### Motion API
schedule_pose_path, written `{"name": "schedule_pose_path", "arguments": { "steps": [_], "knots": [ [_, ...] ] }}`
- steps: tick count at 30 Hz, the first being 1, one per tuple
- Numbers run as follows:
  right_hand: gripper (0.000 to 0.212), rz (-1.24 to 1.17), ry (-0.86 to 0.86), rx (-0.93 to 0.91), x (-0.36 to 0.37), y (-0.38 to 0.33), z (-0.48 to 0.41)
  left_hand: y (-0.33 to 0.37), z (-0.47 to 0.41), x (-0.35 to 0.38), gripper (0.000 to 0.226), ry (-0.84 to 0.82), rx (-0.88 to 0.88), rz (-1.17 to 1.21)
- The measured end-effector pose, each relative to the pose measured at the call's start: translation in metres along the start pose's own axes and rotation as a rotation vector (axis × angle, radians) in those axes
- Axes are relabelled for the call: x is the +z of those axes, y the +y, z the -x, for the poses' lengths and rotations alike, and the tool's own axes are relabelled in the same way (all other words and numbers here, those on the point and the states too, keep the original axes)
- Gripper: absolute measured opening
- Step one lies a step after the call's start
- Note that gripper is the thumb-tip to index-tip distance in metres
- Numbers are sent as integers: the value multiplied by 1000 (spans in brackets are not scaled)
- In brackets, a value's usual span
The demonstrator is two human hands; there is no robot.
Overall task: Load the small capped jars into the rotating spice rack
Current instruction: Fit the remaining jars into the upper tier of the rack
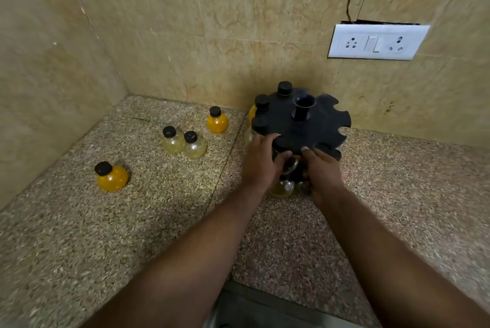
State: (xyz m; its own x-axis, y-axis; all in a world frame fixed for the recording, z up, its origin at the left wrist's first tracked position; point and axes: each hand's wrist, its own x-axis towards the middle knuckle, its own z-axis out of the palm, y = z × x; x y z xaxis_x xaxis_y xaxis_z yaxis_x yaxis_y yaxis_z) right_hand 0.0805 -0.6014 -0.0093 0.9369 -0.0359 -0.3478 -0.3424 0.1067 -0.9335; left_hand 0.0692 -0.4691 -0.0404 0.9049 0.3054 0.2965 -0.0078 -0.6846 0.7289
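Observation:
The black spice rack stands by the back wall, a notched disc on a central post. Three black-capped jars hang in its left notches, one of them an orange jar. Under the disc's front edge, my left hand grips a clear jar at its neck. My right hand closes on the rack's front rim beside that jar, thumb on top. Two more clear jars show low on the rack between my wrists. Loose on the counter at left are two orange jars and two clear jars.
The speckled stone counter ends in a corner with tiled walls at the left and back. A white socket and switch plate sits on the back wall above the rack, to the right. The counter's front edge lies below my forearms.

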Motion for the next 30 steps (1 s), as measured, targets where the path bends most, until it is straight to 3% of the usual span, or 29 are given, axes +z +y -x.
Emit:
{"name": "schedule_pose_path", "arguments": {
  "steps": [5, 9, 14, 22, 30],
  "knots": [
    [22, 65, -75, 55, 18, 0, 12, -19, 0, -14, 47, 133, -68, 129],
    [20, 36, -239, 137, 34, 10, 22, -28, 1, -26, 21, 234, -223, 223],
    [19, 306, -383, 97, 64, 33, 29, -64, 17, -41, 9, 222, -397, 279],
    [14, 768, -470, -33, 136, 81, 4, -161, 3, -63, 49, 153, -588, 176],
    [51, 1151, -507, -126, 202, 109, -30, -214, -28, -86, 52, 140, -532, 84]
  ]
}}
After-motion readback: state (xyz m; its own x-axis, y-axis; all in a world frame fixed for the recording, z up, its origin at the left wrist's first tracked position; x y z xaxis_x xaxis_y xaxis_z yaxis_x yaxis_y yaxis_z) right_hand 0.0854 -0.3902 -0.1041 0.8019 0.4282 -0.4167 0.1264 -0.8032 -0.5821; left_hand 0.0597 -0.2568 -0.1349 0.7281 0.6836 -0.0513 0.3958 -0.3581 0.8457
